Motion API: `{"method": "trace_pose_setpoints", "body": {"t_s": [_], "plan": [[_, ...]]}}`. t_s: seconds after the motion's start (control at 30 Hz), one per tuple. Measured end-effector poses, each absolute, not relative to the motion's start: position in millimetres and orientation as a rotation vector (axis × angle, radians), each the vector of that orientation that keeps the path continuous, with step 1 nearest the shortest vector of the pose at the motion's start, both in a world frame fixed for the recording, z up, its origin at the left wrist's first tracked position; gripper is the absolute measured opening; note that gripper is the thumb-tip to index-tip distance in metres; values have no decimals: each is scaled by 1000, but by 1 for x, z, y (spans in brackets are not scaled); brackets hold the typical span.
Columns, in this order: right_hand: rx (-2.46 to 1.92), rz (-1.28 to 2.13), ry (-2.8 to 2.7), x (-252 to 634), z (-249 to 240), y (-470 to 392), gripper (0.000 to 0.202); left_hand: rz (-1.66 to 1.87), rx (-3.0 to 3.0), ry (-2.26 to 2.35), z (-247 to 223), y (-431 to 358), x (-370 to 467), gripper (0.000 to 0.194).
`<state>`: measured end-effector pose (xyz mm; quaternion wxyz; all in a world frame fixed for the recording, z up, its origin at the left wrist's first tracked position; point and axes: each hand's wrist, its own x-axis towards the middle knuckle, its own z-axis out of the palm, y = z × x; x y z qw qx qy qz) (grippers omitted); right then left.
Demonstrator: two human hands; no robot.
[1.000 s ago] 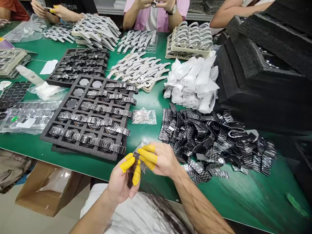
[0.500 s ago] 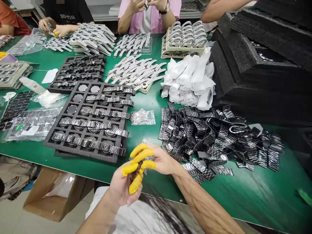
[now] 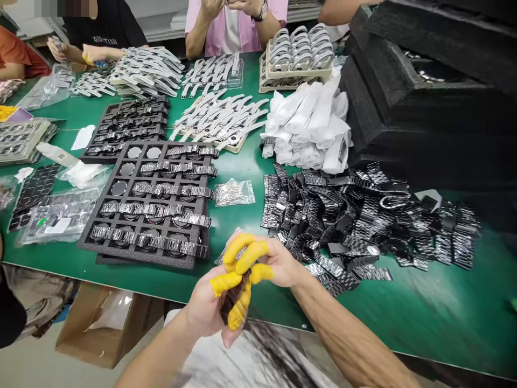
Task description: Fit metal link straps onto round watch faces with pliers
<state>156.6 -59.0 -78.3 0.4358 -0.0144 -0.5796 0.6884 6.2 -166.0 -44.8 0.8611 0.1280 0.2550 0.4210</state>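
Observation:
Yellow finger cots cover several fingertips of both hands. A dark metal watch band point(image 3: 232, 295) is pinched between my left hand point(image 3: 205, 304) and my right hand point(image 3: 278, 264), just over the near table edge. Fingers hide most of it, and blur hides its finer detail. Behind the fingers, part of a see-through bag point(image 3: 221, 258) shows. To the left lies a black foam tray point(image 3: 139, 183) of round watches, most with black link bands across them. A heap of black metal watch bands point(image 3: 323, 215) spreads to the right of my right hand.
A small bag of metal pins point(image 3: 234, 193) lies beyond my hands. White-wrapped pieces point(image 3: 309, 126) and white-strapped watches point(image 3: 220, 121) stand farther back. Stacked black foam point(image 3: 404, 118) rises at the right. Co-workers sit across the green table point(image 3: 436, 318). A cardboard box point(image 3: 92, 328) is on the floor.
Both hands have shifted slightly right with the watch band still between them, and its dark side shows more. The camera view has tilted a little.

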Motion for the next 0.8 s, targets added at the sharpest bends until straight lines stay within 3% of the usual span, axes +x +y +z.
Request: {"method": "trace_pose_setpoints", "body": {"t_s": [0.2,0.4,0.47,0.57,0.67,0.8], "plan": [[-33,1745,-1420,162,-74,-52,39,836,229,516,-47,-158,6,25],[8,1774,-1441,163,-76,-53,29,844,306,509,-36,-152,10,29],[-59,1828,-1284,165,-73,-54,27,833,516,611,-21,-142,3,40],[-220,1838,-931,172,-66,-51,26,762,1105,1067,10,-102,-35,52],[-366,1839,-592,181,-58,-43,31,635,1785,1868,34,-29,-100,46],[-493,1845,-470,185,-53,-37,37,-75,2008,2353,42,73,-184,50]]}}
